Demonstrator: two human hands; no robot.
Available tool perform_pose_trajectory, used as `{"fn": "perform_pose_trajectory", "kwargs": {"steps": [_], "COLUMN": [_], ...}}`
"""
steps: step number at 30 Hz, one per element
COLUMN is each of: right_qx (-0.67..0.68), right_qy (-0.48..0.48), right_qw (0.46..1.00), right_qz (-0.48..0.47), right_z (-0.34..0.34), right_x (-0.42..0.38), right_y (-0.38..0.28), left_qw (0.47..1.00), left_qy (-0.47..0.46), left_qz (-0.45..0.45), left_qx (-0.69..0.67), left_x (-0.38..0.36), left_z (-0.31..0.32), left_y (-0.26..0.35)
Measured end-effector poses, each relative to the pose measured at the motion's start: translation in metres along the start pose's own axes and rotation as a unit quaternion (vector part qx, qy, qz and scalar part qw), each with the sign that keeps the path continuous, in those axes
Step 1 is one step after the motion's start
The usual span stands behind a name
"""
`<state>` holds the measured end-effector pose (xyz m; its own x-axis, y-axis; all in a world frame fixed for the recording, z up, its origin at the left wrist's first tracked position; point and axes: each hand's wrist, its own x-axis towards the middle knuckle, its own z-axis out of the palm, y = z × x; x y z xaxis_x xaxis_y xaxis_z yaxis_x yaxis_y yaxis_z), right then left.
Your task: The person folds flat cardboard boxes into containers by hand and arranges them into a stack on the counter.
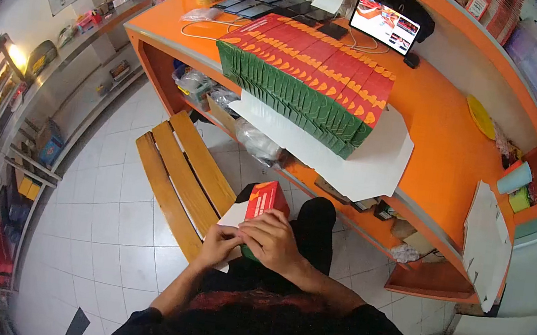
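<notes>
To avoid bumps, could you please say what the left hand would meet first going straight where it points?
Probably the right hand, on the red and green cardboard box; exact depth is unclear.

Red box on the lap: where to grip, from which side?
Probably at the far end of the red box, pinched across its sides from above: that end lies uncovered, while the left hand and right hand work at the near end, and the knees flank it.
</notes>
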<state>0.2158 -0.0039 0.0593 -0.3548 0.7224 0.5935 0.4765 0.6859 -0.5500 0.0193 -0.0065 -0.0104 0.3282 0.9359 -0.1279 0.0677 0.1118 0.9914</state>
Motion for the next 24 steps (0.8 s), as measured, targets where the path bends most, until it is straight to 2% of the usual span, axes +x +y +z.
{"fn": "perform_pose_trajectory", "kwargs": {"steps": [2,5,8,9,10,11,12,13,15,16,19,22,23,24], "right_qx": [0.013,0.003,0.009,0.019,0.072,0.013,0.096,0.178,0.184,0.186,0.131,0.146,0.241,0.332], "right_qy": [-0.029,-0.072,-0.137,-0.165,-0.22,-0.268,-0.306,-0.34,-0.43,-0.472,-0.457,-0.446,-0.354,-0.254], "right_qw": [0.999,0.997,0.989,0.984,0.966,0.959,0.942,0.917,0.857,0.818,0.837,0.842,0.872,0.886], "right_qz": [0.019,0.041,0.058,0.068,0.117,0.089,0.098,0.105,0.216,0.271,0.27,0.265,0.236,0.202], "right_z": [-0.005,-0.002,-0.025,-0.038,-0.05,-0.068,-0.067,-0.065,-0.065,-0.065,-0.048,-0.065,-0.068,-0.074], "right_x": [0.006,0.0,0.017,0.022,0.025,0.03,0.021,0.018,0.018,0.019,0.008,0.02,0.018,0.014], "right_y": [-0.002,-0.005,-0.012,-0.011,-0.005,-0.002,0.013,0.022,0.02,0.017,0.026,0.006,0.011,0.019], "left_qw": [0.999,0.999,0.998,0.991,0.978,0.96,0.943,0.957,0.967,0.956,0.885,0.982,0.995,0.99], "left_qy": [-0.007,-0.024,-0.061,-0.079,-0.097,-0.114,-0.139,-0.16,-0.202,-0.203,-0.079,-0.063,-0.048,-0.003], "left_qz": [0.036,0.039,0.003,-0.005,-0.014,-0.022,-0.008,-0.045,-0.111,-0.186,-0.266,-0.121,-0.066,-0.068], "left_qx": [0.037,-0.017,-0.035,-0.109,-0.182,-0.255,-0.301,-0.238,-0.106,-0.103,-0.374,-0.131,-0.05,-0.123], "left_x": [-0.004,-0.003,-0.014,-0.019,-0.022,-0.024,-0.023,-0.025,-0.022,-0.025,-0.037,-0.04,-0.041,-0.041], "left_z": [-0.008,-0.001,-0.019,-0.029,-0.043,-0.054,-0.061,-0.065,-0.073,-0.075,-0.052,-0.031,-0.03,-0.035], "left_y": [-0.002,0.015,0.016,0.009,-0.002,-0.015,-0.03,-0.029,-0.02,-0.013,0.021,0.049,0.058,0.067]}}
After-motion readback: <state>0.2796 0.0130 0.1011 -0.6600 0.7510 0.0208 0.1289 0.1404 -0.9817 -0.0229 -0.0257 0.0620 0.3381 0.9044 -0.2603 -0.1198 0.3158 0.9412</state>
